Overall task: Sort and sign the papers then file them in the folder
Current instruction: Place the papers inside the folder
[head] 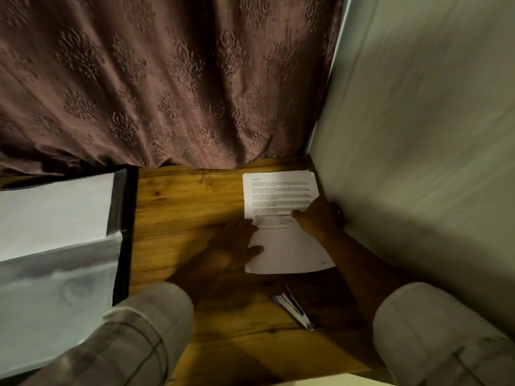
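Note:
A printed white paper (281, 196) lies on the wooden table (181, 218) near the right wall. My left hand (234, 246) lies on its lower left edge with the fingers spread flat. My right hand (317, 215) presses on the sheet's right side, fingers pointing left over the text. A pen (295, 307) lies on the table just below the paper, touched by neither hand. An open black folder (126, 232) with a clear pocket holding a white sheet (55, 210) lies at the left.
A brown patterned curtain (167, 79) hangs behind the table. A pale wall (418, 135) closes the right side, right next to the paper. The table's front edge runs at the lower right.

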